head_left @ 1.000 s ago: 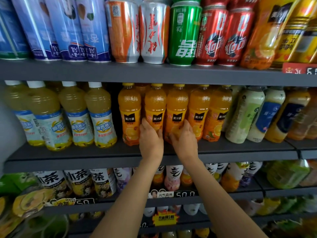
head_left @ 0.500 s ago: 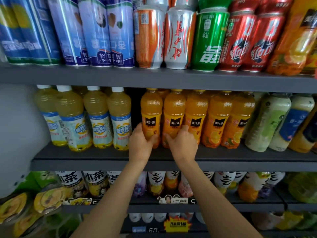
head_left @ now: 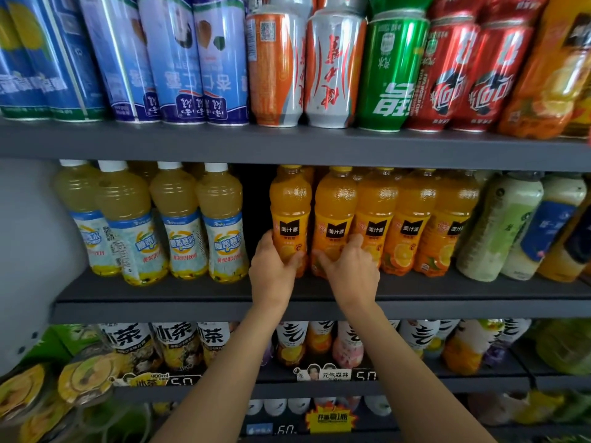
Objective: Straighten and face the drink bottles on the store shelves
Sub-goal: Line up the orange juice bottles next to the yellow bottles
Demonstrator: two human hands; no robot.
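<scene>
A row of several orange juice bottles with black labels stands on the middle shelf (head_left: 192, 292). My left hand (head_left: 273, 266) grips the lower part of the leftmost orange bottle (head_left: 290, 206), thumb on its front. My right hand (head_left: 350, 266) holds the second orange bottle (head_left: 335, 209) at its base, fingers curled round its right side. Both bottles stand upright with their labels facing out. The third orange bottle (head_left: 375, 212) stands just right of my right hand.
Pale yellow juice bottles (head_left: 179, 225) stand left of a dark gap. White and green bottles (head_left: 505, 225) stand at the right. Cans (head_left: 332, 68) line the top shelf. Tea bottles (head_left: 172, 343) and price tags fill the lower shelves. A grey wall is at the left.
Both hands shifted one bottle to the left along the orange row, from the second and third bottles to the first and second. The camera view swung left as well.
</scene>
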